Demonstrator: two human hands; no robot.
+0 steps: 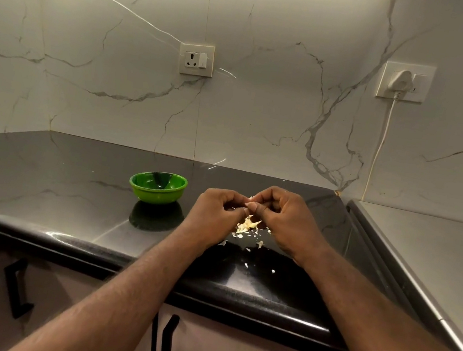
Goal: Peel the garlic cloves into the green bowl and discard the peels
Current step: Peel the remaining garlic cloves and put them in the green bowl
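Just above the dark counter (68, 194), a garlic clove (251, 199), mostly hidden, is pinched between the curled fingers of the left hand (213, 212) and the right hand (285, 219). Pale peels (247, 226) are scattered on the counter under them. The green bowl (157, 189) is placed near, to the left.

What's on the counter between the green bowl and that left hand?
Nothing: in the head view only bare counter separates the bowl and the left hand. The peels lie further right, near the right hand.
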